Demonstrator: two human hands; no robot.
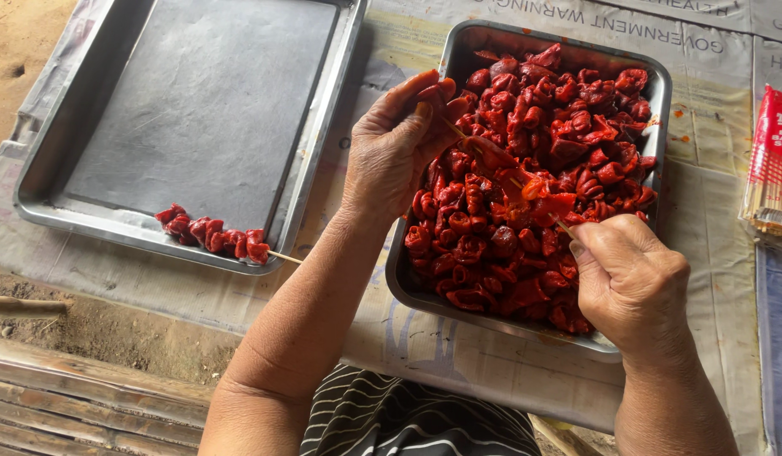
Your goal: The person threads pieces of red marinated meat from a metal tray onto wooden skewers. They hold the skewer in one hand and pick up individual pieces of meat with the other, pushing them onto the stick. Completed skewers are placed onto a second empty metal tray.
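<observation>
Left hand [395,148] pinching meat [484,154], right hand [631,283] gripping stick [526,187] (push straight, fingers clear of tip).

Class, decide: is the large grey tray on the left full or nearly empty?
Nearly empty: the grey tray holds only one finished skewer at its near edge.

Left hand [395,148] and right hand [631,283] are gripping a skewer [509,179] by its ends, meat [526,187] hanging between the grips, over the meat tray [458,63].
</observation>
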